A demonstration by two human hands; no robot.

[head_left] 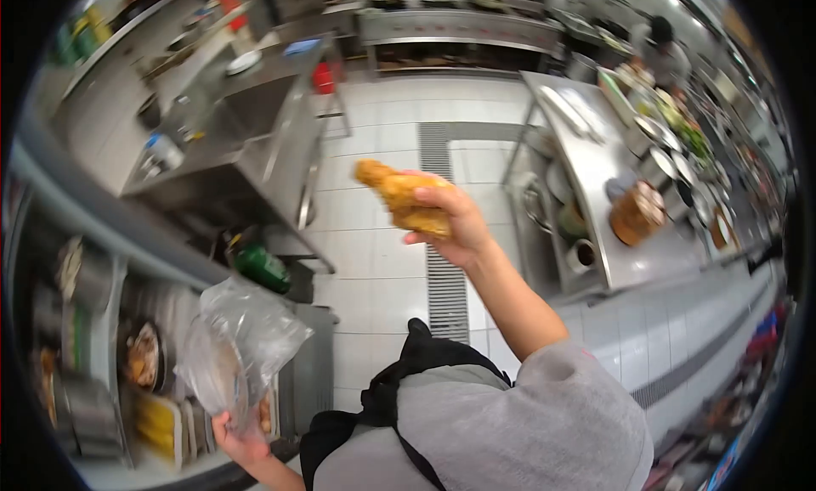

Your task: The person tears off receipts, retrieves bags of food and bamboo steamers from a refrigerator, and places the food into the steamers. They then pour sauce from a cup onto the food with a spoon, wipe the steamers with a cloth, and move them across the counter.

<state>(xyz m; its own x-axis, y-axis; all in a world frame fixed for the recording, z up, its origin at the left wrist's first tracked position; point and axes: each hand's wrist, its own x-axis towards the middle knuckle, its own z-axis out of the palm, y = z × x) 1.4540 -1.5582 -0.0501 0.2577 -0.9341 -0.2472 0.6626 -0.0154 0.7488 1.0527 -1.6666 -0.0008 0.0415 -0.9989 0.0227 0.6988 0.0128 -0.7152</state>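
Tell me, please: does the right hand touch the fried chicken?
Touching: the head view shows the right hand clasped around the fried chicken.

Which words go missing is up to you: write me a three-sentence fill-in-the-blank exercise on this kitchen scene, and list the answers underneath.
1. The right hand holds a piece of golden food above the tiled ____.
2. The left hand holds a clear plastic ____.
3. The shirt on the person wearing the camera is coloured ____.

Missing words: floor; bag; grey.
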